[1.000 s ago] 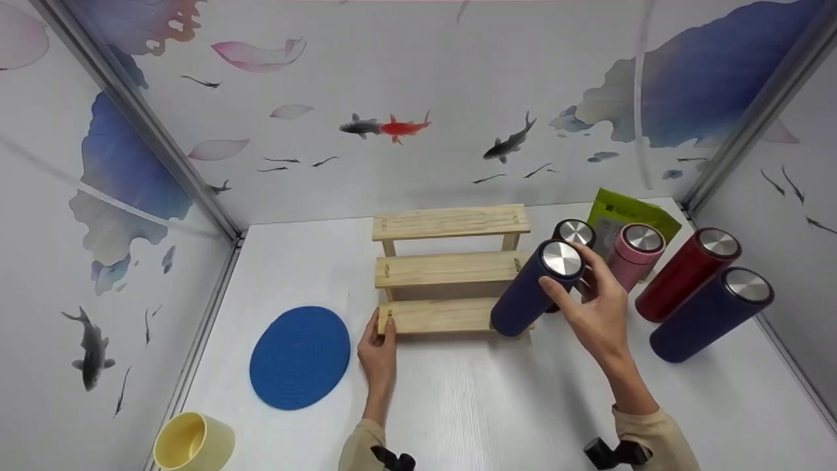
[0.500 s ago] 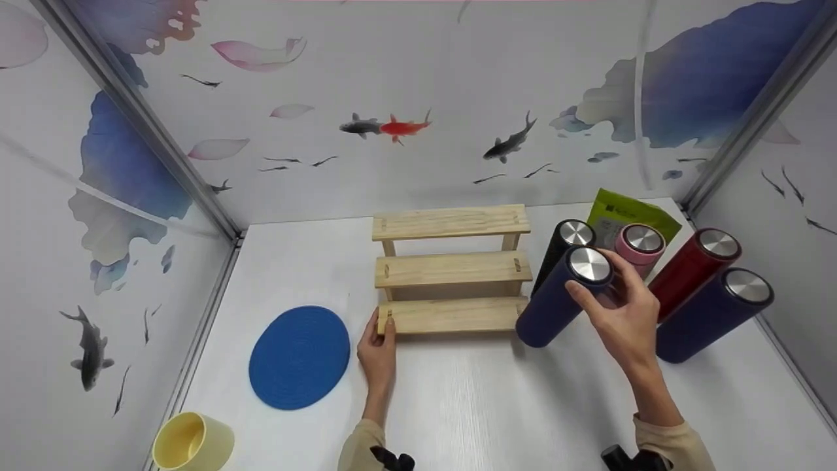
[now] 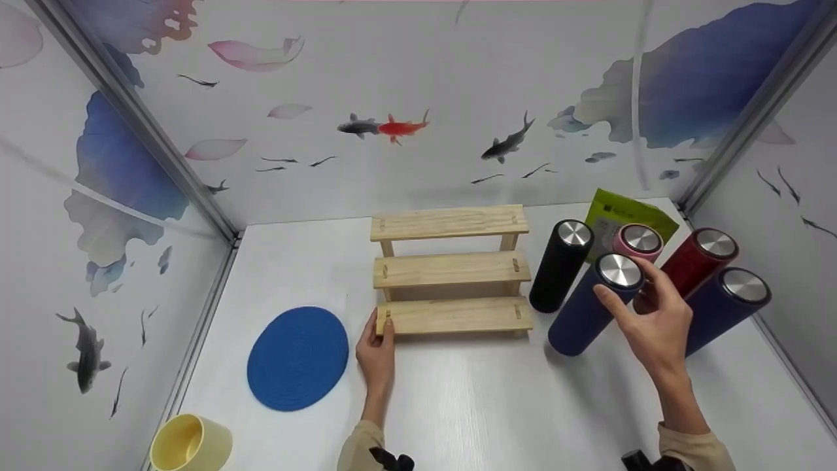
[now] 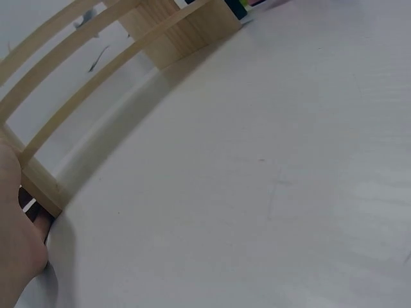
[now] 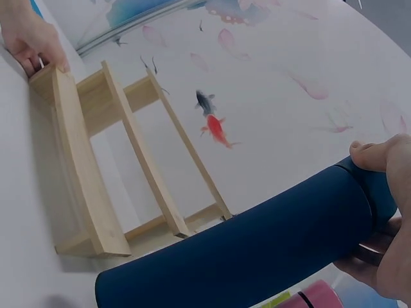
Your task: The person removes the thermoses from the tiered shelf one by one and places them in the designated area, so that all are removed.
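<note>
My right hand point(image 3: 657, 320) grips a dark blue thermos point(image 3: 585, 314) around its steel-topped lid, thumb on the near side. In the right wrist view the blue thermos point(image 5: 257, 237) stretches slanted across the lower half. My left hand point(image 3: 376, 356) pinches the left end of the lowest step of a three-tier wooden stand point(image 3: 451, 268). The thumb lies on top of that step. In the left wrist view, part of the left hand point(image 4: 19, 237) shows at the stand's side. Right of the stand, a black thermos point(image 3: 561, 265) stands upright.
A pink thermos point(image 3: 637, 242), a red thermos point(image 3: 700, 261) and another blue thermos point(image 3: 726, 311) stand at the right, behind and beside the right hand. A green pouch point(image 3: 621, 209) is at the back. To the left are a round blue mat point(image 3: 298, 358) and a yellow cup point(image 3: 212, 445).
My right hand has carried the blue thermos rightward and slightly nearer, away from the stand's lowest step, uncovering the black thermos. The left hand stays on the stand.
</note>
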Available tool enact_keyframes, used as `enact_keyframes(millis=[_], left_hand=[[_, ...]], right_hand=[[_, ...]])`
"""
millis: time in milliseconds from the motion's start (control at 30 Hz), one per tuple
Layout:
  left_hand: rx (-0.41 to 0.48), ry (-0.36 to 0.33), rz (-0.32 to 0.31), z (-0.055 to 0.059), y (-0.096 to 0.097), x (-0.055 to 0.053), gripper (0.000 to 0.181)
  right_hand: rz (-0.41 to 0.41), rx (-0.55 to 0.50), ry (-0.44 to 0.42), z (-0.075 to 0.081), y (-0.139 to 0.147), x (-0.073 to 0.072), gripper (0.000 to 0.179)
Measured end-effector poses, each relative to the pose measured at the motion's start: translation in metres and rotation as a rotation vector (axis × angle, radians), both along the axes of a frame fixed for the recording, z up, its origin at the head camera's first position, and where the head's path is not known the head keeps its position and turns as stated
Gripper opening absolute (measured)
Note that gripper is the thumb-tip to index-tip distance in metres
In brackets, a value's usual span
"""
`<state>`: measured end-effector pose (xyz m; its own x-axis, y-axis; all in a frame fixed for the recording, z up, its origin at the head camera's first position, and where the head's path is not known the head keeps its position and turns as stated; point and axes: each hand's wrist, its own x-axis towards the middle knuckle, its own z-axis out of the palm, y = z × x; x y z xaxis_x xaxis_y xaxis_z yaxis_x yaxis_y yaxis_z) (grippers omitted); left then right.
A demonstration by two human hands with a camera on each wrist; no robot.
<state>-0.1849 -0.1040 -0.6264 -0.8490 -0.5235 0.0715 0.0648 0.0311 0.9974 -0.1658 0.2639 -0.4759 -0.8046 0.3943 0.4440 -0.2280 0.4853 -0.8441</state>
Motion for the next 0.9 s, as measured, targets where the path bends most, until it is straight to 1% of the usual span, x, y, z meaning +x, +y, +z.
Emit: enact_keyframes(millis=[133, 300, 400, 533, 667, 900], left_hand=[[-0.001, -0.004, -0.004, 0.000, -0.001, 0.000, 0.045], [0.011, 0.007, -0.017, -0.006, -0.003, -0.001, 0.046], [0.004, 0.015, -0.012, -0.008, -0.004, -0.001, 0.046], [-0.005, 0.029, 0.001, -0.007, -0.003, -0.001, 0.045], [0.001, 0.028, -0.001, -0.005, -0.003, 0.000, 0.045], [0.018, 0.010, -0.009, -0.004, -0.003, 0.000, 0.046]], right_hand=[[-0.013, -0.004, -0.010, -0.006, 0.009, 0.000, 0.063], [-0.033, 0.003, -0.032, -0.013, 0.021, 0.000, 0.062], [-0.047, 0.017, -0.051, -0.016, 0.027, 0.000, 0.063], [-0.063, 0.021, -0.087, -0.020, 0.032, -0.001, 0.064], [-0.089, -0.001, -0.121, -0.024, 0.038, -0.003, 0.064], [-0.138, -0.049, -0.119, -0.030, 0.046, -0.008, 0.063]])
